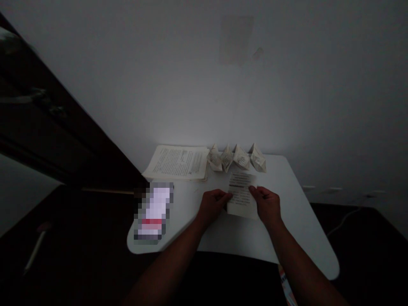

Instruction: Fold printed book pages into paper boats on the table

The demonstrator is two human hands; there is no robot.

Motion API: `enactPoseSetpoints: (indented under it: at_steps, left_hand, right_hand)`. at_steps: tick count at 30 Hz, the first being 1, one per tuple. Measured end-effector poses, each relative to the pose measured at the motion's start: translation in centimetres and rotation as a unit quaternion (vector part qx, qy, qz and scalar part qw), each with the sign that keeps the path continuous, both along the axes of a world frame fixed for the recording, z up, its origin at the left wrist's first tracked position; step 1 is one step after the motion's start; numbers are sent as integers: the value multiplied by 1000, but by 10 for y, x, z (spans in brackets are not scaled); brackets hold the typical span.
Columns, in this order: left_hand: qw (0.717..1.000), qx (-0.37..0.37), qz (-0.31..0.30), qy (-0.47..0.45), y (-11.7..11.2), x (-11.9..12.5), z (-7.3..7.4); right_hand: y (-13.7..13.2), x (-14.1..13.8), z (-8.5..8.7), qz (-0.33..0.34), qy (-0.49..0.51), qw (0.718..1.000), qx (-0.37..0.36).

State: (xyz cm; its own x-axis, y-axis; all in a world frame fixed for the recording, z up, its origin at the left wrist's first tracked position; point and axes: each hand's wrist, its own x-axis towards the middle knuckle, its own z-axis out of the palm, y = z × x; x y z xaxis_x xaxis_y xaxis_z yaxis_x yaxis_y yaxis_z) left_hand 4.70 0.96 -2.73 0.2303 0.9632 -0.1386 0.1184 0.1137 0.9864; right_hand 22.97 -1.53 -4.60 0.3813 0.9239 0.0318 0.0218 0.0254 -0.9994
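Observation:
A printed sheet of paper [241,199], roughly square, is held a little above the white table or resting on it; I cannot tell which. My left hand [214,205] pinches its left edge between thumb and fingers. At the opposite edge my right hand [267,205] grips it the same way, thumb on top. Just beyond the sheet stand several folded paper boats [241,158] in a row, made from similar printed paper. To their left lies a stack of printed pages [178,163].
The white table [302,229] stands against a pale wall [178,85]. A phone [154,210], pixelated, lies on its left part. A dark door [38,102] is at the left. A cable [346,219] hangs along the wall at the right.

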Motion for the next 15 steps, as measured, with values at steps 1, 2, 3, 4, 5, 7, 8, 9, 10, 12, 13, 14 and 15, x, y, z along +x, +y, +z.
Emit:
enactPoseSetpoints:
  at_steps: [1,2,3,4,5,7,8,9,10,12,13,14,15]
  left_hand:
    - [1000,3,2,3,0,0,-1]
    - [1000,4,2,5,0,0,-1]
    - [1000,5,1,5,1,0,-2]
    - [1000,6,-1,3,1,0,-2]
    - [1000,7,-5,2,1,0,-2]
    - [1000,12,-14,3,1,0,-1]
    - [1000,13,-18,7,1,0,0]
    - [1000,13,-19,12,1,0,1]
    - [1000,14,-19,19,1,0,1]
    - [999,15,-17,30,1,1,1]
    - [999,16,-17,31,1,1,1]
    - [999,19,-17,30,1,1,0]
    - [999,23,-18,28,0,1,-1]
  right_hand:
    - [0,0,0,4,5,1000,-1]
    - [0,0,1,8,6,1000,-2]
    - [0,-1,1,8,1,1000,-3]
    - [0,-1,2,5,-9,1000,-2]
    - [0,-1,3,-2,-18,1000,1]
    - [0,-1,4,-15,-27,999,7]
    - [1,-1,4,-19,-23,1000,9]
    - [1,-1,4,-20,-14,1000,10]
    - [1,-1,3,-20,-6,1000,9]
    - [0,-1,2,-19,1,1000,6]
    - [0,-1,1,-19,1,1000,5]
    - [0,-1,1,-19,-1,1000,5]
    - [0,-1,1,-18,-4,1000,7]
